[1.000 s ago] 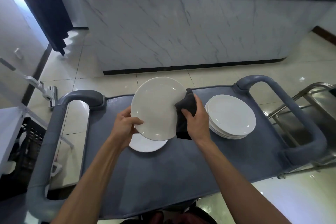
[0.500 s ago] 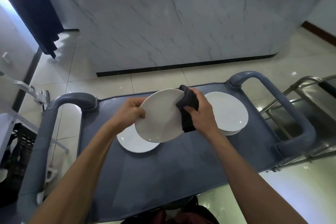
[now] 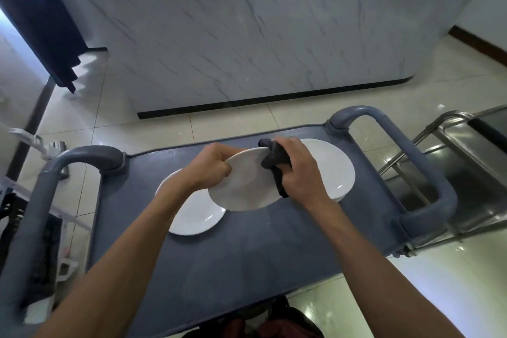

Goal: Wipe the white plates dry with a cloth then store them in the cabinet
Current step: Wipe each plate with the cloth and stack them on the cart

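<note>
I hold a white plate (image 3: 242, 184) above the grey cart top (image 3: 247, 255), tilted nearly flat. My left hand (image 3: 210, 167) grips its left rim. My right hand (image 3: 299, 170) grips a dark cloth (image 3: 275, 162) and presses it over the plate's right rim. A single white plate (image 3: 193, 215) lies on the cart below my left forearm. A stack of white plates (image 3: 337, 173) sits on the cart to the right, partly hidden by my right hand.
The cart has thick grey handles at the left (image 3: 41, 200) and right (image 3: 419, 173). A marble-fronted counter (image 3: 247, 44) stands just beyond. A steel trolley (image 3: 466, 173) is at the right, a black crate (image 3: 16, 217) at the left.
The held plate has tipped from facing me to nearly flat and lower over the cart. My left hand has shifted up along its rim; the cloth has stayed on the right rim.
</note>
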Motion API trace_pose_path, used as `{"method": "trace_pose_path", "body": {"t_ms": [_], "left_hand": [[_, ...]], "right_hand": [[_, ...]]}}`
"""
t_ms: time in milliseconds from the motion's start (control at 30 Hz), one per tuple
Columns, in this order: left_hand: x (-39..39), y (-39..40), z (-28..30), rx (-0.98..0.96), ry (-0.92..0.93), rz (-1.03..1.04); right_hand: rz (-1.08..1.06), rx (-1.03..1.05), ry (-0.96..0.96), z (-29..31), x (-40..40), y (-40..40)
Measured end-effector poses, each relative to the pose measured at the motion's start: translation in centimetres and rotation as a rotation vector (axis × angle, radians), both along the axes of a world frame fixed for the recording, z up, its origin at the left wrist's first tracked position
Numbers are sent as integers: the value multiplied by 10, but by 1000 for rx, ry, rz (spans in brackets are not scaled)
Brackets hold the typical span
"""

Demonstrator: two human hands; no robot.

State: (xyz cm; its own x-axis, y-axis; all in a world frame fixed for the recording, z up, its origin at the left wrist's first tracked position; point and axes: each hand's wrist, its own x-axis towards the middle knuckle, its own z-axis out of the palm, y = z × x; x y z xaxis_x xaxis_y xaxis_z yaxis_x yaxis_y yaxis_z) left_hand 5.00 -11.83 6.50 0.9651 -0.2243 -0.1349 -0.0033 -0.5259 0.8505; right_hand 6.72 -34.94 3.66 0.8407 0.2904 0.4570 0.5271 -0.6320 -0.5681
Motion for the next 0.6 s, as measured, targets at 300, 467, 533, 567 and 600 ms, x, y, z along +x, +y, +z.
{"method": "trace_pose_path", "body": {"t_ms": [300, 467, 533, 567, 600], "left_hand": [[-20, -29, -26, -182, -146, 394], [-51, -49, -33, -465, 63, 982], [-50, -58, -26, -632, 312, 974], [-48, -63, -21, -712, 413, 931], [-45, -67, -16, -805, 487, 893]], "right_hand": [[-50, -9, -138, -11, 17, -20], [-41, 31, -263, -16, 29, -26], [-22, 62, -295, -20, 31, -24], [-12, 80, -312, -21, 31, -22], [-1, 93, -332, -22, 31, -21]]}}
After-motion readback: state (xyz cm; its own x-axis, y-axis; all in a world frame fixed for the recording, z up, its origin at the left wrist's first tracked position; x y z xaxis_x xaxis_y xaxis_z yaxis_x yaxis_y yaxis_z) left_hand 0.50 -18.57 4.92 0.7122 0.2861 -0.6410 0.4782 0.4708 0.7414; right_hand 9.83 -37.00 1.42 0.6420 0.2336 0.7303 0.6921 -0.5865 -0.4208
